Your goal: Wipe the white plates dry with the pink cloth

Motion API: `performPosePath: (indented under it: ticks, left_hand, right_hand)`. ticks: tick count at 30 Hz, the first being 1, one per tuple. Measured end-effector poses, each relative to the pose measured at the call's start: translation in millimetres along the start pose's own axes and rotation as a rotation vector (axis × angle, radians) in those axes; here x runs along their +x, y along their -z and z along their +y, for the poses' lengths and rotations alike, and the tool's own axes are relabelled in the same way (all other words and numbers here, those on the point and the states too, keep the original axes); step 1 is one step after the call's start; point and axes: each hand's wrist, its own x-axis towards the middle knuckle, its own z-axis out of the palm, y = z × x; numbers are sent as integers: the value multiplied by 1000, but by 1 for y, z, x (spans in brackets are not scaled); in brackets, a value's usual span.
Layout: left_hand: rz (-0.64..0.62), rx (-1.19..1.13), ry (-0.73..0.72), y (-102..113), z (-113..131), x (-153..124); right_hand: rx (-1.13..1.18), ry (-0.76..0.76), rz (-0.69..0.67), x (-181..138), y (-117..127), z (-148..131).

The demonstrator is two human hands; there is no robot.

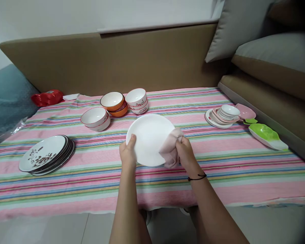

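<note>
A plain white plate (149,139) is held up over the striped cloth, its face turned toward me. My left hand (127,150) grips its left edge, thumb on the face and the other fingers hidden behind. At the plate's right edge, my right hand (185,150) is closed on a pale pink cloth (170,149), which lies against the rim and hangs a little below it. A thin dark cord bracelet circles my right wrist.
Patterned plates (47,154) are stacked at left. Behind stand white bowls (95,117), orange bowls (113,101) and more white bowls (136,98). At right sit small dishes (226,115) and a green leaf-shaped dish (265,134). A red bundle (48,97) lies back left.
</note>
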Motion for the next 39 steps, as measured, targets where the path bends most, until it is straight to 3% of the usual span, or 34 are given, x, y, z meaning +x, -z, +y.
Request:
performPosePath:
  ticks: [4, 7, 13, 18, 21, 23, 26, 31, 35, 39]
  left_hand:
    - [220, -136, -47, -7, -3, 3]
    - [230, -125, -47, -7, -3, 4]
    - [34, 40, -35, -1, 3, 0]
    - [-310, 290, 74, 4, 8, -7]
    - [-407, 343, 87, 3, 9, -10]
    - [-391, 320, 101, 1, 9, -11]
    - [-327, 246, 114, 0, 6, -9]
    - [-173, 72, 96, 0, 1, -4]
    - [-76, -13, 62, -1, 2, -3]
    - [-82, 76, 22, 0, 1, -1]
  right_hand:
    - [-53, -39, -87, -9, -18, 5]
    - [-81, -71, -74, -12, -27, 12]
    - [20, -44, 24, -3, -20, 11]
    - [12, 53, 204, 10, 3, 10]
    - [-84, 114, 276, 14, 12, 11]
    - [-89, 141, 327, 14, 14, 11]
    - [103, 188, 327, 14, 11, 3]
    - [434, 278, 101, 11, 11, -18]
    - [370, 302, 30, 4, 14, -24]
    - [231, 273, -9, -5, 9, -18]
